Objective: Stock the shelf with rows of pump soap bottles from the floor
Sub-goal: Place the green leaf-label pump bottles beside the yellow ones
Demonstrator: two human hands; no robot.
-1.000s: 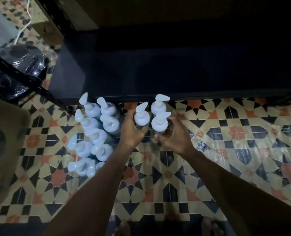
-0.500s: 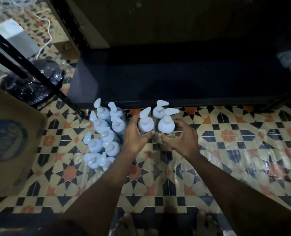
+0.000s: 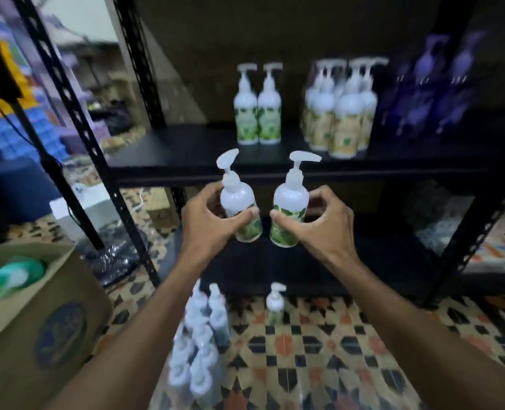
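Hands: two, the left hand [image 3: 207, 227] and right hand [image 3: 323, 224].
Bottles in hand: two, a left bottle [image 3: 236, 196] and a right bottle [image 3: 291, 199].
Green-label bottles [image 3: 247, 113] on the shelf [image 3: 183, 149]: two.
Beige-label bottles [image 3: 346, 119]: at least four; blurred.
Purple bottles [image 3: 423, 108]: too blurred to count.
Lone floor bottle [image 3: 275, 306]: one.
Bundled floor bottles [image 3: 201, 350]: uncountable, blurred.
Cardboard box [image 3: 38, 321]: one.

The hands [image 3: 204, 224] have lifted two bottles [image 3: 291, 199] off the floor [image 3: 334, 335] toward the shelf [image 3: 180, 161].

White green-labelled bottles [image 3: 239, 208], black shelf [image 3: 186, 155], orange-black-cream patterned floor [image 3: 319, 350]
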